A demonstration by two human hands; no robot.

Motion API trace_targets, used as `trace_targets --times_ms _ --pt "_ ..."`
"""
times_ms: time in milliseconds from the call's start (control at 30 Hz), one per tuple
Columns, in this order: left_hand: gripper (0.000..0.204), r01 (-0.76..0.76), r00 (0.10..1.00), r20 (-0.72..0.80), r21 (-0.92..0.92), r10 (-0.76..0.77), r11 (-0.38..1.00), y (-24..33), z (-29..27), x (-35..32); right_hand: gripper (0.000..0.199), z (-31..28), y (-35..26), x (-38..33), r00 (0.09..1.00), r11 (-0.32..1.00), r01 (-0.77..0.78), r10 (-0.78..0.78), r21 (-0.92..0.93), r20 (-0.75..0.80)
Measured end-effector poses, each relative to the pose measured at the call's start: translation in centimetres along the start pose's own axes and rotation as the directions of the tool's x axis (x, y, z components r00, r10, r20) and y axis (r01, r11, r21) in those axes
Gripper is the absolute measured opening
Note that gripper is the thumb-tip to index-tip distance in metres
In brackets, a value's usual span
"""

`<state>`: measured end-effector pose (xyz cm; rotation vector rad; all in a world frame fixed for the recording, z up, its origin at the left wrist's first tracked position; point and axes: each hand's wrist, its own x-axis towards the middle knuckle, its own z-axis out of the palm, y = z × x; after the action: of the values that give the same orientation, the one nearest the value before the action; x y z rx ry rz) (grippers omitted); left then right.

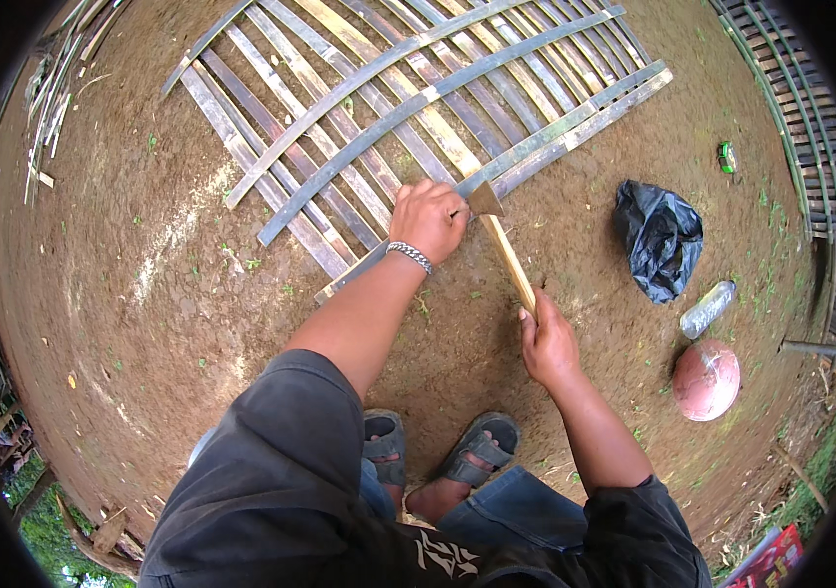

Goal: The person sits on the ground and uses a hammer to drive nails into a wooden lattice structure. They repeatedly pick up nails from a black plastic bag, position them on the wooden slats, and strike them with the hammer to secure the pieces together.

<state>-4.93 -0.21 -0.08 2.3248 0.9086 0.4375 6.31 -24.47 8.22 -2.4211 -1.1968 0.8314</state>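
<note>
Thin pale strips [50, 122] lie loosely near the far left edge of the dirt ground [143, 323]. Right of them, a slatted panel [428, 95] lies on the ground. The left hand [428, 223], a chain bracelet [409, 256] at its wrist, has its fingers curled closed over the strip along the panel's near edge. Just right of it, the metal head of a hatchet [506, 257] sits at that same edge; whether it touches the strip I cannot tell. The right hand [550, 345] wraps the wooden handle's lower end. Farther right lie a black plastic bag [661, 240], a clear bottle [708, 310] and, just beside the bottle, a pink ball [707, 380]. Another slatted panel [798, 118] borders the ground's right edge.
</note>
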Motion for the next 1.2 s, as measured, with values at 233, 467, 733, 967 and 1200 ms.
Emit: trace_targets --times_ms 233,467,733,967,1200 --pt "0.007 0.007 0.999 0.035 0.052 -0.009 0.999 0.3 -0.3 0.1 0.045 -0.1 -0.2 -0.3 1.0 0.999 -0.018 0.017 -0.032 -0.009" --pt "0.008 -0.028 0.999 -0.018 0.019 0.028 0.999 0.1 0.0 0.0 0.044 -0.5 -0.5 -0.4 0.997 1.0 0.021 -0.02 0.022 -0.078" --pt "0.008 -0.047 0.998 -0.041 0.029 0.048 0.998 -0.1 0.1 -0.1 0.043 0.4 -0.3 -0.7 0.995 0.999 0.009 -0.005 0.042 -0.099" --pt "0.006 -0.043 0.998 -0.036 0.024 0.044 0.999 -0.1 0.1 -0.1 0.044 0.4 -0.5 -0.4 0.994 1.0 -0.003 0.006 0.021 -0.111" --pt "0.006 -0.058 0.997 -0.049 0.025 0.059 0.998 -0.1 0.2 -0.1 0.045 0.8 0.1 -0.1 0.999 0.999 -0.048 0.048 -0.009 -0.016"
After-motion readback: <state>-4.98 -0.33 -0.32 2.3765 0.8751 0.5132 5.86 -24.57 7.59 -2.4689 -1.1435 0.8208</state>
